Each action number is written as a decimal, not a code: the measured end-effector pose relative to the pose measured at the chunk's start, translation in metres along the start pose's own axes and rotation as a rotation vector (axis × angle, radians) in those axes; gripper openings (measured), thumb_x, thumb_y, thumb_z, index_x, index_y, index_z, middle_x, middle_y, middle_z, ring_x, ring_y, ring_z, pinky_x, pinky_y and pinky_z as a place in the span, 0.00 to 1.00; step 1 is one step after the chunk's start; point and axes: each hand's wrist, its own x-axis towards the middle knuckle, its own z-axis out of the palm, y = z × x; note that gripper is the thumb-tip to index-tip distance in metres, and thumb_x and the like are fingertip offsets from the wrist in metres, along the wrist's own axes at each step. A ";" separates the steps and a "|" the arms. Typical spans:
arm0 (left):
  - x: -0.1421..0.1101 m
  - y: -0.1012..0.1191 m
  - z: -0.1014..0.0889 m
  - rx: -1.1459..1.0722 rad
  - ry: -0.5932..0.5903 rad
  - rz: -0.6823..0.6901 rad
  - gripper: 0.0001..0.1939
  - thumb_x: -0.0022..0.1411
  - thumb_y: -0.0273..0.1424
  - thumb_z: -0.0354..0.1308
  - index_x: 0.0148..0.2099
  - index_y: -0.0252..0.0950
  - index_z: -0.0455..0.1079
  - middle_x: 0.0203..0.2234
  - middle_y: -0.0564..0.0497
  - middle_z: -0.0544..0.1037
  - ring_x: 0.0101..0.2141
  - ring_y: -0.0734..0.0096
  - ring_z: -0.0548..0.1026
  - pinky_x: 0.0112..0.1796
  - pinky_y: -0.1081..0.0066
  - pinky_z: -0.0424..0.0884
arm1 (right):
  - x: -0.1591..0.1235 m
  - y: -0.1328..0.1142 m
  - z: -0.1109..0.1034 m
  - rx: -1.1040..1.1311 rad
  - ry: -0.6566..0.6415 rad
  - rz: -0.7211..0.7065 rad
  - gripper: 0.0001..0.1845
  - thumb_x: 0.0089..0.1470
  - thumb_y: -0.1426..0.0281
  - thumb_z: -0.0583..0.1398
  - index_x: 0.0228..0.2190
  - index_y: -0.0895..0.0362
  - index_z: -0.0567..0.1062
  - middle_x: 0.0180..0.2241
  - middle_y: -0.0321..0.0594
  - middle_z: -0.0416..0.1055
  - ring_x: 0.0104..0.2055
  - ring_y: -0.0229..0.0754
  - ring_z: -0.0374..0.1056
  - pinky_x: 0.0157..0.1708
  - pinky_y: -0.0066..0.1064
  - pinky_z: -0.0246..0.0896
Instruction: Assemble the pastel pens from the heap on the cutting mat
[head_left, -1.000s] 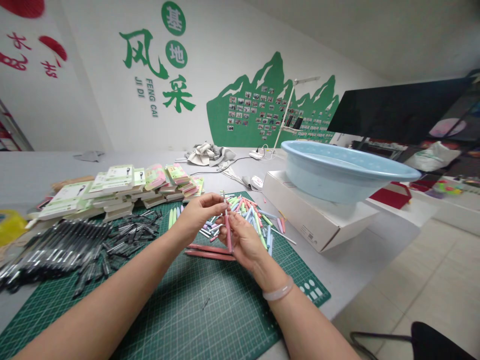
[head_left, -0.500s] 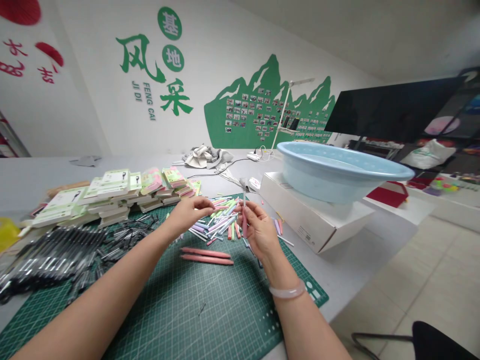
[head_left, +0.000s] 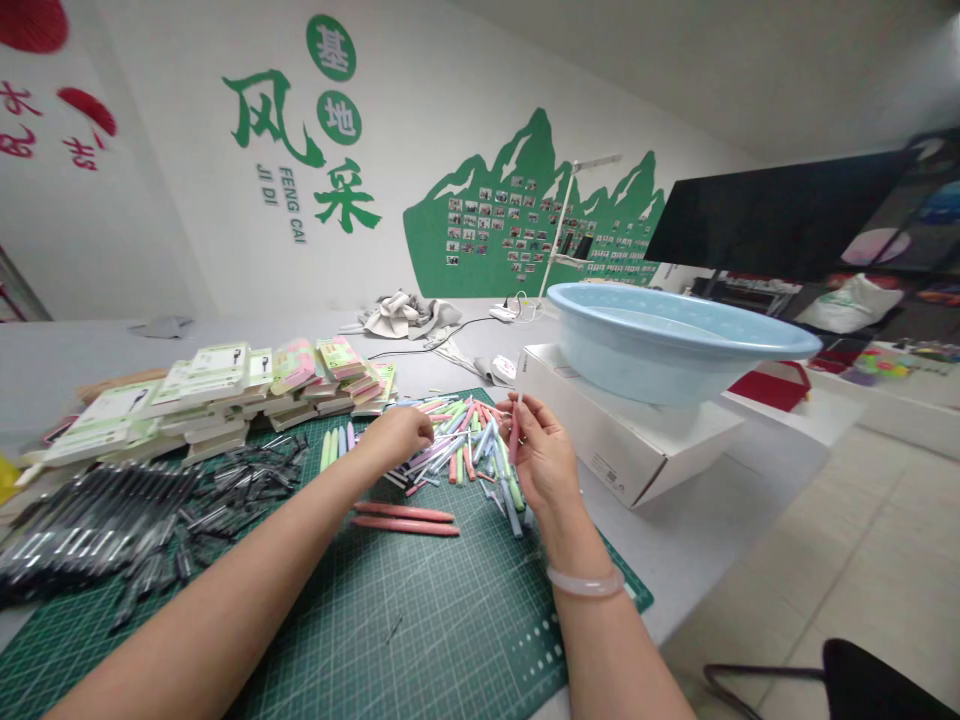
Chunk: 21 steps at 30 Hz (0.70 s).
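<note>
Right, it's the right hand (head_left: 549,455) that has the catch: thumb and fingers pinch a pink barrel (head_left: 514,440), nearly upright, a pale slim piece poking from its top, just beyond the right edge of the pile. Across the way, the left hand (head_left: 401,437) hovers low at the near-left edge of that heap of pastel pen parts (head_left: 465,455) — fingers curled in, knuckles up, and whether anything sits between the fingertips I cannot tell. Just below it, two pinkish-red pens (head_left: 409,526) lie side by side on the green cutting mat (head_left: 360,620). Over on the left flank, a crowded row of clear, dark-tipped pens (head_left: 112,510) fans out, loose dark pieces (head_left: 255,470) scattered beside it, with stacked small boxes (head_left: 217,375) behind. And on the right — a blue basin (head_left: 660,350) perches on a white carton (head_left: 622,430), carton square on the grey bench (head_left: 675,570).
</note>
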 end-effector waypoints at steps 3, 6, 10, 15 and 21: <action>0.013 -0.013 -0.003 0.059 0.058 -0.073 0.08 0.47 0.30 0.56 0.29 0.40 0.77 0.28 0.48 0.79 0.31 0.63 0.73 0.31 0.71 0.61 | 0.000 0.001 0.000 0.018 0.002 0.013 0.11 0.47 0.69 0.64 0.36 0.57 0.75 0.32 0.39 0.75 0.28 0.32 0.67 0.30 0.24 0.62; 0.024 -0.029 -0.010 0.109 0.102 -0.126 0.09 0.49 0.32 0.55 0.30 0.40 0.76 0.30 0.46 0.79 0.33 0.61 0.73 0.32 0.70 0.62 | -0.002 0.003 0.002 -0.002 -0.021 0.021 0.10 0.48 0.70 0.64 0.35 0.57 0.75 0.32 0.39 0.75 0.27 0.30 0.65 0.30 0.23 0.62; 0.035 -0.041 -0.021 0.145 0.108 -0.144 0.09 0.48 0.32 0.55 0.30 0.40 0.76 0.30 0.47 0.79 0.33 0.61 0.73 0.31 0.70 0.61 | -0.005 0.004 0.005 -0.045 -0.038 0.045 0.10 0.49 0.69 0.63 0.36 0.57 0.75 0.33 0.40 0.75 0.27 0.30 0.64 0.29 0.22 0.61; 0.046 -0.036 -0.022 0.130 0.057 -0.049 0.08 0.47 0.34 0.57 0.30 0.43 0.76 0.28 0.51 0.78 0.29 0.66 0.72 0.28 0.72 0.59 | -0.007 0.004 0.007 -0.027 -0.037 0.061 0.10 0.49 0.70 0.63 0.36 0.57 0.75 0.33 0.40 0.75 0.27 0.30 0.65 0.30 0.21 0.61; 0.049 -0.012 0.008 0.066 0.117 0.048 0.10 0.48 0.38 0.59 0.31 0.40 0.75 0.31 0.47 0.75 0.35 0.62 0.71 0.33 0.70 0.61 | -0.008 0.009 0.009 -0.025 -0.061 0.078 0.10 0.49 0.70 0.63 0.36 0.57 0.75 0.33 0.39 0.75 0.27 0.30 0.65 0.30 0.21 0.61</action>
